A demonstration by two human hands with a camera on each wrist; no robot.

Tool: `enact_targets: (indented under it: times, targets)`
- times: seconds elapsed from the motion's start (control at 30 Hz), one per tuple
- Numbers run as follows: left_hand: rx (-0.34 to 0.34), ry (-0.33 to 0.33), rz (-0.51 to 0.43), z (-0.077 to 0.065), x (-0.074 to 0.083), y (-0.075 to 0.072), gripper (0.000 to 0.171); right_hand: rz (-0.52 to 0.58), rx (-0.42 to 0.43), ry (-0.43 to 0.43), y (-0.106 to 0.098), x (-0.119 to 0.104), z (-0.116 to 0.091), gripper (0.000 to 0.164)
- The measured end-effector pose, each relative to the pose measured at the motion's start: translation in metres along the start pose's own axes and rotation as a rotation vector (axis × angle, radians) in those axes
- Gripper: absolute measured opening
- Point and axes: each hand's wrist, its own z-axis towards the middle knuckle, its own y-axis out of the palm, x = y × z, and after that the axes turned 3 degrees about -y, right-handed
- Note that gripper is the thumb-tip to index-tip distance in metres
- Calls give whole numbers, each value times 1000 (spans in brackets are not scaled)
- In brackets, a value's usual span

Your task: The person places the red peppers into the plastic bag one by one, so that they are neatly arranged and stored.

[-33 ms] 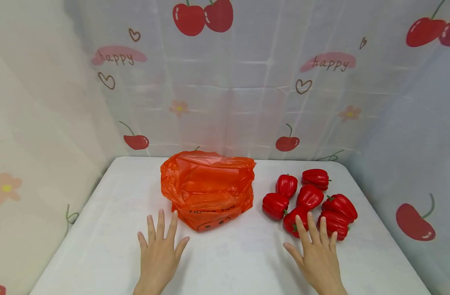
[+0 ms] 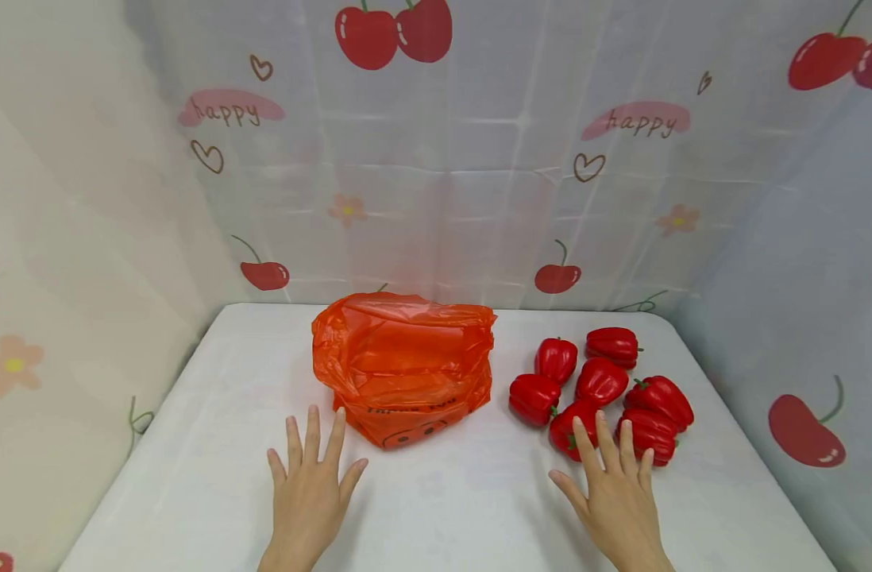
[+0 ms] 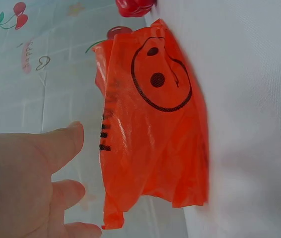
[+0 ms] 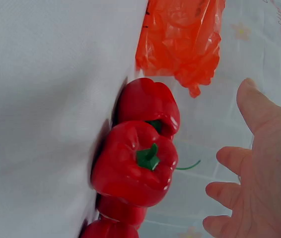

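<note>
An orange plastic bag stands on the white table with its mouth spread wide, and printed lettering and a face mark its front. Fingers spread, my left hand hovers before the bag's left front corner and holds nothing. To the right of the bag lies a group of several red bell peppers with green stems. My right hand, also spread and holding nothing, overlaps the nearest pepper in the head view. In the right wrist view that hand's fingers are apart from the pepper facing the camera.
The white table has rounded far corners. Behind it and at both sides hangs a pale curtain printed with cherries, hearts and flowers, reaching close to the table's edges.
</note>
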Motion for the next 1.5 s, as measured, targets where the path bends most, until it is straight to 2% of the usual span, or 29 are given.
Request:
enact_targets:
  times: [0.17,0.27,0.37,0.43,0.53,0.67,0.73,0.87,1.0,1.23,1.33,1.5]
  targets:
    - [3,21,-8,4,0,-1,75,0,-36,18,0,-1,-4,94]
    - [59,47,-45,15,-3,-4,75,3,-30,23,-2,-1,-7,96]
    - [141,52,-125,35,-9,-7,74,6,-9,29,-4,0,-8,96]
    - [174,25,-205,51,-14,-7,72,11,1,36,-6,1,-9,96]
    - [169,-49,-391,74,-21,-4,70,21,17,39,-6,1,-11,96]
    - [147,-169,-642,99,-29,9,66,40,46,33,-6,1,-13,96]
    - [154,-206,-704,107,-31,17,64,43,63,27,-5,0,-13,96]
    - [220,-233,-727,114,-29,31,58,41,96,14,-4,1,-14,96]
    - [340,-265,-708,117,-24,40,49,40,118,9,-3,2,-13,95]
    - [506,-316,-737,118,-21,45,33,56,130,5,2,3,-12,94]
    - [534,-316,-755,118,-21,45,31,58,140,8,3,4,-12,93]
    - [540,-324,-760,118,-21,44,30,93,182,9,4,15,-9,96]
